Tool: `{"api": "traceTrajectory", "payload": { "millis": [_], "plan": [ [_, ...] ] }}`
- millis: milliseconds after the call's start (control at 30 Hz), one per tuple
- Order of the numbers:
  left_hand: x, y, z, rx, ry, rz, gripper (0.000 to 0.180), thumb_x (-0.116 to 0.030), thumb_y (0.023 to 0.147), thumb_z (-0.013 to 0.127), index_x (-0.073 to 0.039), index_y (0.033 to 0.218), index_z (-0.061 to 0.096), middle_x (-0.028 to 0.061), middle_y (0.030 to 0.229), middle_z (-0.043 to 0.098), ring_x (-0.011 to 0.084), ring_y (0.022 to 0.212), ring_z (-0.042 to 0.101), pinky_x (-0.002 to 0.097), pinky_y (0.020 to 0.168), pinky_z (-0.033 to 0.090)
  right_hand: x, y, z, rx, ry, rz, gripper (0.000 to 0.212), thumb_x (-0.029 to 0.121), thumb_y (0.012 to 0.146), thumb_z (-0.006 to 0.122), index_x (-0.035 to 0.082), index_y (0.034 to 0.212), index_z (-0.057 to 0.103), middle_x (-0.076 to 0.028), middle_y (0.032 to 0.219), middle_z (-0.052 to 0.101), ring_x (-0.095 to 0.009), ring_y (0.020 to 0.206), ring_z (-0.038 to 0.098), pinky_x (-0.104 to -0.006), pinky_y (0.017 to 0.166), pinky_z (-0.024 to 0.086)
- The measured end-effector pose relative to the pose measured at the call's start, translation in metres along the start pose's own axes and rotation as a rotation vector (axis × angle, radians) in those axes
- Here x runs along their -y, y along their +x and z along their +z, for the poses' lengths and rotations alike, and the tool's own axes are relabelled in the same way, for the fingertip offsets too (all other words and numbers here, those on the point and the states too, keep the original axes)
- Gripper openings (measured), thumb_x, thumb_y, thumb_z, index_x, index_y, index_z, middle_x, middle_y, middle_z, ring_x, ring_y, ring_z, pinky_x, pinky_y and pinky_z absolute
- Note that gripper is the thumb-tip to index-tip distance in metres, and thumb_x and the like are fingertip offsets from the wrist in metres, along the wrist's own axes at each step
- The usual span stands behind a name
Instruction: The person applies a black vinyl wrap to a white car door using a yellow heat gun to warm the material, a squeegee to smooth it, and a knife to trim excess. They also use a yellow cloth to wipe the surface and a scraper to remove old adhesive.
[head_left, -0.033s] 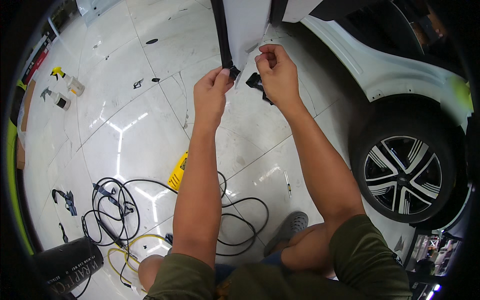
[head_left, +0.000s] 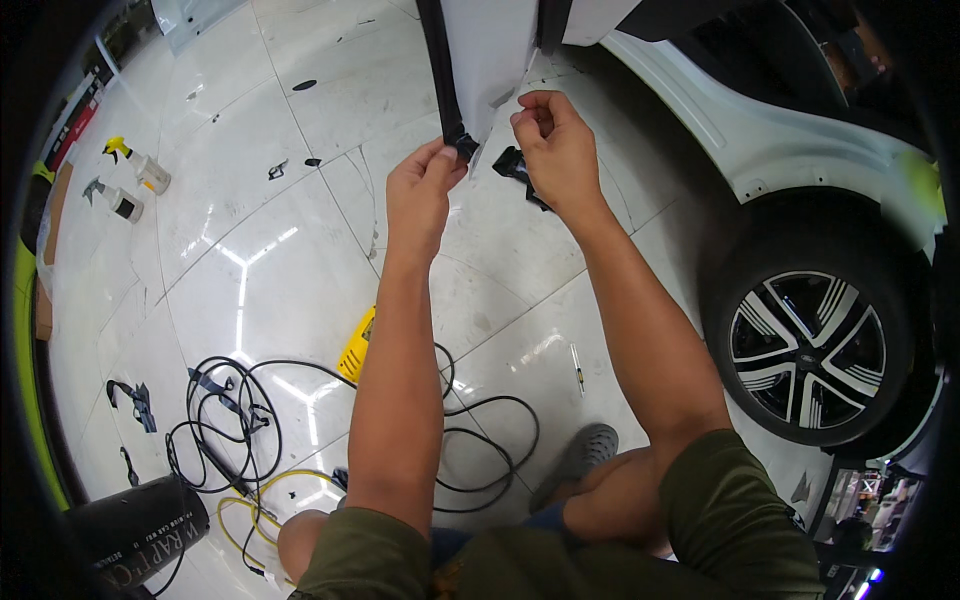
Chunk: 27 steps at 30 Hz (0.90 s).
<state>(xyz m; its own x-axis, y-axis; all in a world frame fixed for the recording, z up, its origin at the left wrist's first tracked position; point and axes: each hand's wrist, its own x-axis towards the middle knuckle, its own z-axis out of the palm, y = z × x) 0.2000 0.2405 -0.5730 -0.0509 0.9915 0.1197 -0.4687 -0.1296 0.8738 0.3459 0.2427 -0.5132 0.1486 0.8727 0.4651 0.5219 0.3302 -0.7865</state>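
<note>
A white car door (head_left: 490, 50) stands swung out at the top, with a black strip (head_left: 434, 70) running down its left edge. At the strip's folded, loose-looking lower end, my left hand (head_left: 418, 195) is closed, thumb and fingers pinching the black material. My right hand (head_left: 560, 150) is raised to the right of the door's lower corner, fingers curled and thumb pressed to them. Whatever lies in that pinch, if anything, is too small to make out. Beside and below my right hand a crumpled piece of black film (head_left: 511, 163) shows, partly hidden by the hand.
The car's wheel (head_left: 808, 356) and white body panel (head_left: 700, 110) are on the right. Coiled black cable (head_left: 510, 485) and a yellow tool (head_left: 357, 347) lie by my left forearm. Two spray bottles (head_left: 148, 172) stand far left; a black cylinder (head_left: 140, 530) is near left. A slim pen-like tool (head_left: 577, 368) lies between my arms.
The black strip's lower end and my left fingers have shifted very slightly. Otherwise my hands hold the same places.
</note>
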Motion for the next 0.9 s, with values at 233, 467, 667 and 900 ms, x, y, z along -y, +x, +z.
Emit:
{"api": "traceTrajectory", "payload": {
  "millis": [233, 467, 667, 900],
  "plan": [
    [0.011, -0.003, 0.013, -0.144, 0.565, 0.232, 0.022, -0.014, 0.089, 0.061, 0.005, 0.100, 0.063, 0.0115, 0.085, 0.068, 0.0158, 0.073, 0.062, 0.0286, 0.069, 0.049, -0.017, -0.006, -0.003, 0.244, -0.062, -0.001, 0.024, 0.018, 0.089, 0.059, -0.001, 0.105, 0.062, -0.008, 0.088, 0.064, -0.013, 0.072, 0.057, -0.0278, 0.069, 0.047],
    [0.014, -0.012, 0.031, -0.200, 0.647, 0.273, 0.023, -0.019, 0.092, 0.061, 0.004, 0.095, 0.062, 0.0039, 0.084, 0.064, 0.0108, 0.083, 0.059, 0.0246, 0.074, 0.045, -0.024, -0.007, -0.008, 0.311, -0.098, 0.006, 0.025, 0.021, 0.090, 0.060, -0.001, 0.101, 0.062, -0.008, 0.087, 0.065, -0.015, 0.070, 0.057, -0.0298, 0.068, 0.047],
    [0.024, -0.012, 0.006, -0.045, 0.448, 0.159, 0.028, -0.021, 0.095, 0.057, 0.006, 0.101, 0.064, 0.0019, 0.084, 0.062, 0.0083, 0.076, 0.051, 0.0228, 0.070, 0.042, -0.021, -0.006, -0.010, 0.377, -0.126, 0.038, 0.026, 0.024, 0.091, 0.059, 0.000, 0.100, 0.063, -0.009, 0.086, 0.066, -0.017, 0.071, 0.057, -0.0314, 0.069, 0.047],
    [0.014, -0.011, 0.008, -0.060, 0.723, 0.295, 0.024, -0.021, 0.092, 0.060, 0.003, 0.091, 0.063, 0.0072, 0.070, 0.058, 0.0145, 0.061, 0.051, 0.0290, 0.058, 0.041, -0.024, -0.006, -0.005, 0.276, -0.081, 0.008, 0.027, 0.024, 0.092, 0.057, -0.001, 0.101, 0.062, -0.009, 0.085, 0.064, -0.016, 0.074, 0.057, -0.0305, 0.071, 0.047]
  ]
}}
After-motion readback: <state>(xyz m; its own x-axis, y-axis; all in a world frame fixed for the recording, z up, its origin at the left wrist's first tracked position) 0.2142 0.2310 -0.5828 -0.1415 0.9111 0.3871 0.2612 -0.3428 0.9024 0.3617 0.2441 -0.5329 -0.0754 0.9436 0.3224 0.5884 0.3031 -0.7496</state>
